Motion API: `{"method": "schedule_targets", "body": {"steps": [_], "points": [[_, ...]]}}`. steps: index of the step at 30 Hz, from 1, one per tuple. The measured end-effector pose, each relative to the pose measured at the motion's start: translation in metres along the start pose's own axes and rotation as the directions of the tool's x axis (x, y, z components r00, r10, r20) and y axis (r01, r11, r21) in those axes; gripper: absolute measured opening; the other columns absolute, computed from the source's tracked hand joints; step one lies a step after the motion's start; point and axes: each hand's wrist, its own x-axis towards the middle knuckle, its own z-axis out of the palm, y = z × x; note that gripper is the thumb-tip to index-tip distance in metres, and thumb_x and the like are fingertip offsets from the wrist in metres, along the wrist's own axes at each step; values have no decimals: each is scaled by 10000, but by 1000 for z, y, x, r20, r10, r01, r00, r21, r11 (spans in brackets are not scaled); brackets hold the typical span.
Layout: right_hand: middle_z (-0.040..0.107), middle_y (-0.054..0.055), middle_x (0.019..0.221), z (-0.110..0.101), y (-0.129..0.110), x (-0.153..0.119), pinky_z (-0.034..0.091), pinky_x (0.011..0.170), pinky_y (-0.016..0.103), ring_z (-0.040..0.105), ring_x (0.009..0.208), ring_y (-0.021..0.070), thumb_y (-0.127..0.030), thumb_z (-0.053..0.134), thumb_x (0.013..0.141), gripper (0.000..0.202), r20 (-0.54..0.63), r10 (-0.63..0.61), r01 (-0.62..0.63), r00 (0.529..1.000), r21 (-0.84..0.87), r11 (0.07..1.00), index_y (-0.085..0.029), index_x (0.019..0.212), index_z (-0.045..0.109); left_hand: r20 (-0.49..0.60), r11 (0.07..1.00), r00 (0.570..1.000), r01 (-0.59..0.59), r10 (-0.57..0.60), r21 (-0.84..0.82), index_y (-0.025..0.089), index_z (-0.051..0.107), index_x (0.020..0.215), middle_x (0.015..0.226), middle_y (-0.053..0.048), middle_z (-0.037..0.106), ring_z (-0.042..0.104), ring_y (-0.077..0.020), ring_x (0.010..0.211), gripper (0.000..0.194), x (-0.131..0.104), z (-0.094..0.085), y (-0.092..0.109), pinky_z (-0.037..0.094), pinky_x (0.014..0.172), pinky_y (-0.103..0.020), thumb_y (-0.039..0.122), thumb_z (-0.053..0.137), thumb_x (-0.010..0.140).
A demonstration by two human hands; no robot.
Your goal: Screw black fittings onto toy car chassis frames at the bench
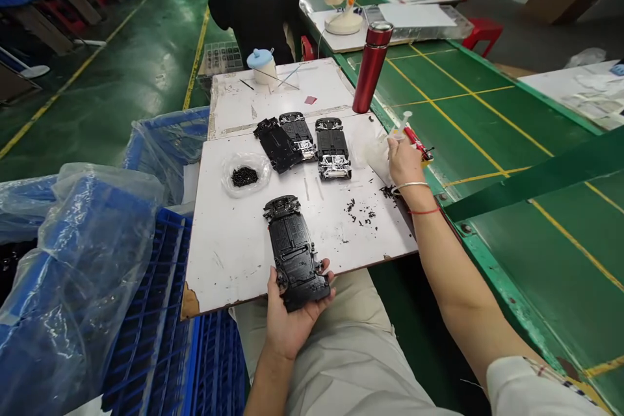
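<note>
My left hand [292, 318] grips a black model car chassis [296, 247] by its near end, underside up, over the table's front edge. At the right edge of the table, my right hand [405, 159] reaches out with its fingers curled. Just past those fingers are a clear plastic syringe [403, 122] and a red tube [414, 140]; whether the fingers hold either is hidden. More car chassis lie at mid-table: a plain black one [277, 145] leaning on a second [296, 133], and a third [333, 149] with silver parts.
An open bag of small black parts [244, 175] sits left; black scraps [363, 213] lie right. A red flask [373, 68] and a blue-lidded cup [262, 66] stand farther back. Blue crates [160, 273] flank the left side; a green conveyor [487, 123] runs right. A person [254, 3] sits ahead.
</note>
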Motion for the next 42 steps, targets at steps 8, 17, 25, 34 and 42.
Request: {"method": "schedule_targets", "body": {"steps": [8,17,25,34,42], "points": [[639,23,961,-55,-25,-68,545,787,363,646,825,168,-308,617,809,559,-11,-130,79,991,844,530,-277,1325,405,-3,1000,1000,-3,4,30,117,377,1434,1240,-231,618,639,-369,1054,726,-3,14,0,497,854,-447,603,436,897],[467,-4,710,-58,-31,-132,506,567,277,486,595,118,-538,525,890,357,172,-80,-158,982,975,159,-212,932,665,-22,999,999,-26,27,27,80,393,1413,1245,-239,604,633,-344,1024,736,4,26,-9,496,789,-419,607,412,899],[623,22,925,-45,-43,-180,503,711,337,618,783,161,-188,543,932,283,-145,-312,235,939,933,273,-291,1193,576,59,997,996,-69,68,21,86,491,1338,1184,-200,632,638,-320,976,724,13,18,-18,488,803,-414,646,396,888],[562,53,799,-38,-56,-227,471,627,374,526,700,187,-219,352,976,231,-223,-744,452,630,884,118,-209,1083,556,47,986,986,-162,159,47,70,566,1256,1069,-161,690,657,-274,912,717,14,16,-30,500,839,-402,648,326,907],[294,-44,537,-25,-80,-255,195,475,318,260,476,126,-575,450,900,495,-398,-843,743,361,670,2,-220,560,391,-17,996,998,-61,63,60,31,606,1213,984,-166,708,667,-232,839,782,7,19,-33,529,809,-334,690,343,884]]}}
